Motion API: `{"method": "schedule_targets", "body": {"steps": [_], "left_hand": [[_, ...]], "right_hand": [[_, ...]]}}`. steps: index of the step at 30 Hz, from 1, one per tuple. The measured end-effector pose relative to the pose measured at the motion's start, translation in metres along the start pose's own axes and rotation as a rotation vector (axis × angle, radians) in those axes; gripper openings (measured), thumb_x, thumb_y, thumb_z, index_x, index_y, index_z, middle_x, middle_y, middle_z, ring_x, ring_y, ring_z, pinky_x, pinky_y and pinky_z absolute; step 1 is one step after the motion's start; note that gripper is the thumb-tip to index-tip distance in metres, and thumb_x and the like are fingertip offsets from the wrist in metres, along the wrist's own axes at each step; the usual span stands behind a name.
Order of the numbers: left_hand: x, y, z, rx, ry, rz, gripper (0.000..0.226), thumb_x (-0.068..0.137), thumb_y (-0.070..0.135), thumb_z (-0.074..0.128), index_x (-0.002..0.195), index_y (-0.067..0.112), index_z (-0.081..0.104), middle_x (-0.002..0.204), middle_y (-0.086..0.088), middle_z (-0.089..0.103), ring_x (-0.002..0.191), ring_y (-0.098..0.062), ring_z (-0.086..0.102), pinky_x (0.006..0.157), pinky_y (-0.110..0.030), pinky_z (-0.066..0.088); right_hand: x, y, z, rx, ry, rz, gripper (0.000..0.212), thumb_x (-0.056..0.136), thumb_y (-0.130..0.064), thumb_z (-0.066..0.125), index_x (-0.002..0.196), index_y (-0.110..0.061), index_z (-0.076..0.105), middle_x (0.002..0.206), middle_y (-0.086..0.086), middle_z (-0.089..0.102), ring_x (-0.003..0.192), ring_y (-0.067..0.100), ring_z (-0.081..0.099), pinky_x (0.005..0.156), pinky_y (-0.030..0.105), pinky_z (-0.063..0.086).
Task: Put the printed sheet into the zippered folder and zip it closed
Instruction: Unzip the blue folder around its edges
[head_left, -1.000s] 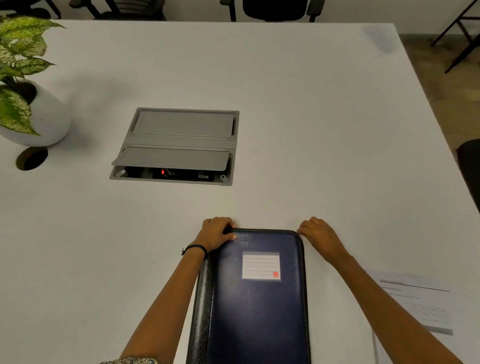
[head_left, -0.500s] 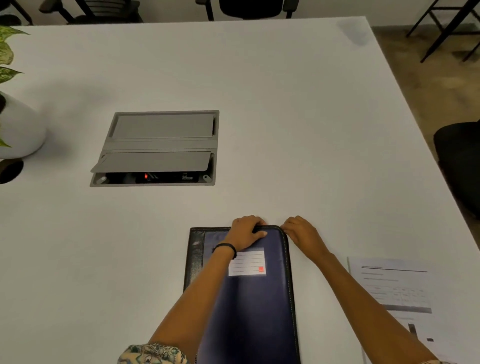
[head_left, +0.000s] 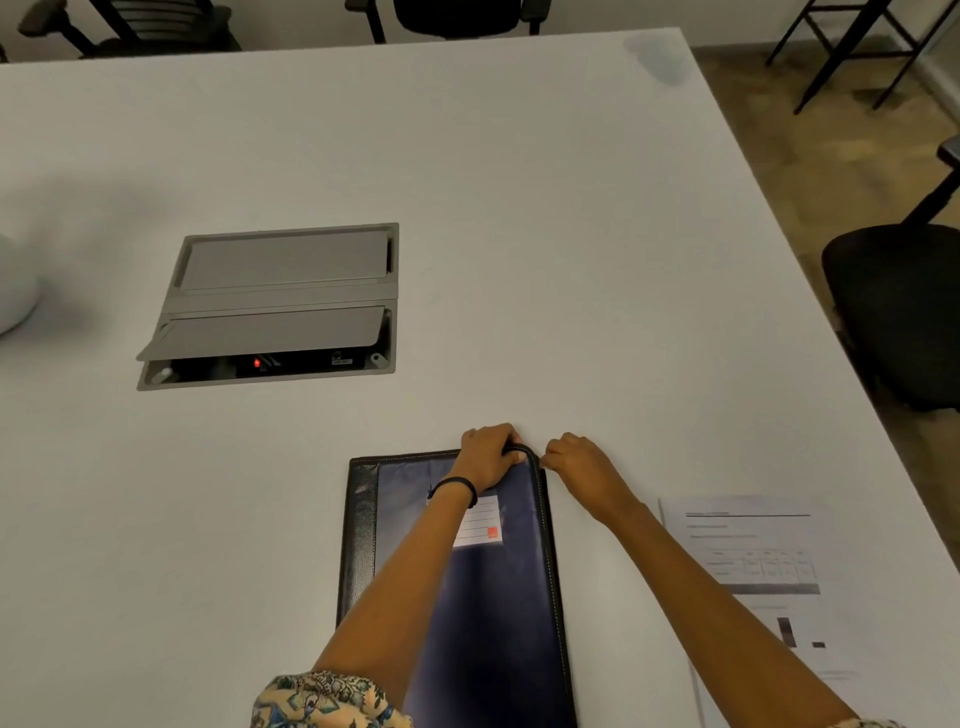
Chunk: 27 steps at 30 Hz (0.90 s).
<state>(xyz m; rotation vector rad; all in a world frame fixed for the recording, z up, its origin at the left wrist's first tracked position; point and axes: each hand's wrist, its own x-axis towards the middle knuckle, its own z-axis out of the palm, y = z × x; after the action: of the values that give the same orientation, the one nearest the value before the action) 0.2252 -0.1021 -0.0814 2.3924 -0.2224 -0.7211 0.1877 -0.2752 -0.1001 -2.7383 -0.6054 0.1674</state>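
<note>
A dark blue zippered folder (head_left: 493, 597) with a black spine and a white label lies shut on the white table (head_left: 519, 208), close to me. My left hand (head_left: 488, 454) grips its far edge at the far right corner, fingers curled over the rim. My right hand (head_left: 576, 465) sits just to the right of that corner and pinches at the zipper on the folder's right side; the pull itself is hidden by my fingers. The printed sheet (head_left: 753, 561) lies flat on the table to the right of the folder, partly under my right forearm.
A grey recessed power box (head_left: 280, 306) with its lid half open is set into the table beyond the folder, to the left. A white plant pot (head_left: 13, 291) stands at the left edge. A black chair (head_left: 898, 312) is past the table's right edge.
My left hand slid along the folder's far edge from the spine corner to the right corner. My right hand stayed at that corner, shifting slightly onto the right side. My view panned right.
</note>
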Motion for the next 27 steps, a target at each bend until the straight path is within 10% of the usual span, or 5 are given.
{"method": "schedule_targets", "body": {"steps": [27], "left_hand": [[0.004,0.004,-0.008,-0.059,-0.035,-0.057,0.026,0.088,0.022,0.059,0.108,0.006,0.059,0.119,-0.013,0.063,0.112,-0.029,0.055,0.103,-0.042,0.04]], "right_hand": [[-0.108,-0.057,0.031,0.085,0.064,0.27,0.04,0.046,-0.003,0.089,0.076,-0.024,0.073,0.067,-0.011,0.066,0.059,0.007,0.058,0.065,0.015,0.033]]}}
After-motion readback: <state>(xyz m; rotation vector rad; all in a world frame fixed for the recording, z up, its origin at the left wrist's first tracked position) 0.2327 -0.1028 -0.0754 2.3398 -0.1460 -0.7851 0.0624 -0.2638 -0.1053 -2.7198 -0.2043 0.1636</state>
